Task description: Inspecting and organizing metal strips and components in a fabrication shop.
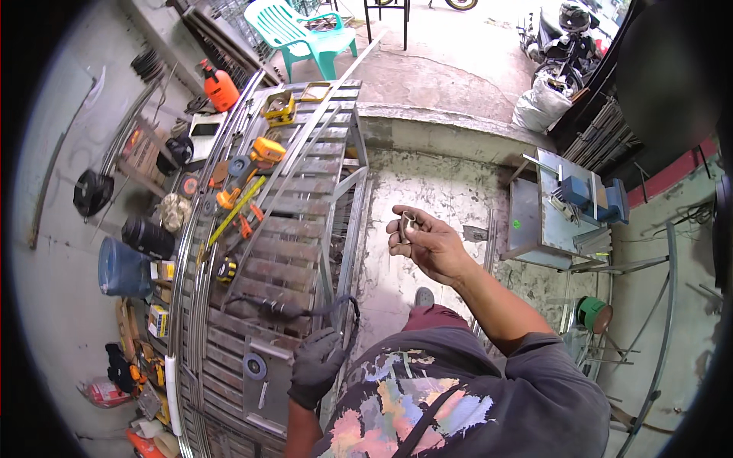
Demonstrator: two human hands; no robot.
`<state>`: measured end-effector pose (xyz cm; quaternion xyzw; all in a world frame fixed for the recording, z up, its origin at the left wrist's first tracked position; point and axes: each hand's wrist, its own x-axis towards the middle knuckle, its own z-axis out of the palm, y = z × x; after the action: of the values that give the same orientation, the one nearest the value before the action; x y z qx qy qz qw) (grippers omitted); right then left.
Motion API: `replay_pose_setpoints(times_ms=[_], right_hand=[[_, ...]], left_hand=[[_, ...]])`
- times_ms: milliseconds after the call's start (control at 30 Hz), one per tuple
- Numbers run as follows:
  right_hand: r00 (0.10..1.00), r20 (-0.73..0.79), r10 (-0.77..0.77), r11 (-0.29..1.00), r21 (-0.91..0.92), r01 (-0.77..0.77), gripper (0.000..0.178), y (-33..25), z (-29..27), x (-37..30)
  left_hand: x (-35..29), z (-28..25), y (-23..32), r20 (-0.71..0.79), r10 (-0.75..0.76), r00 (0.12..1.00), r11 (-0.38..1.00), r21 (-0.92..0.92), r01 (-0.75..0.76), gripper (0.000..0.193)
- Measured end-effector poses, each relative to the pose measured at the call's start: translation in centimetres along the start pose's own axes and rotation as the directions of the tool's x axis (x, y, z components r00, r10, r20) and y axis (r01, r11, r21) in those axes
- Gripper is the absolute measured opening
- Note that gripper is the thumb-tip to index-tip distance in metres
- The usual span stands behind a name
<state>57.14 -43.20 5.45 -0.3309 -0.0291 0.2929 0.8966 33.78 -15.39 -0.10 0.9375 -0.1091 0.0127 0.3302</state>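
Note:
My bare right hand is raised over the floor, right of the slatted metal bench. Its thumb and fingers pinch a small, curved, shiny metal piece, partly covered by the fingers. In a dark grey glove, my left hand is at the bench's near right edge. Its fingers look bent, but whether they grip anything is unclear. A thick black cord loops beside that glove and runs to a dark object on the slats. A grey disc lies on a metal plate left of the glove.
Long metal rods line the bench's left side. A yellow power tool, orange clamps and a tape measure lie on it. A turquoise chair is beyond. Right stands a metal stand with a blue vise.

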Motion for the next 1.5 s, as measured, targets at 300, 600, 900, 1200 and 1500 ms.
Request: replay_pose_setpoints(times_ms=[300,600,900,1200,1500], right_hand=[[0.995,0.08,-0.067,0.997,0.048,0.063,0.059,-13.3,-5.4,1.9],[0.967,0.118,-0.226,0.954,0.226,0.195,0.05,-22.9,-11.4,4.9],[0.901,-0.108,-0.42,0.894,0.122,0.431,0.046,-33.8,-17.8,10.9],[0.705,-0.67,-0.231,0.964,-0.06,0.259,0.016,-33.8,-36.1,17.2],[0.086,-0.933,0.349,0.886,0.358,0.295,0.023,-21.8,-67.8,12.8]], left_hand=[[17.4,2.3,6.1,0.103,0.033,0.994,0.999,-0.04,-0.029,0.025],[31.8,6.1,3.8,0.267,0.038,0.963,0.996,-0.087,-0.015,0.035],[53.9,10.0,1.6,0.43,0.181,0.885,0.983,-0.103,-0.151,0.041],[73.8,8.7,3.8,0.433,0.374,0.821,0.91,0.001,-0.415,0.033],[78.9,11.2,0.9,0.525,0.148,0.838,0.974,0.068,-0.215,0.038]])
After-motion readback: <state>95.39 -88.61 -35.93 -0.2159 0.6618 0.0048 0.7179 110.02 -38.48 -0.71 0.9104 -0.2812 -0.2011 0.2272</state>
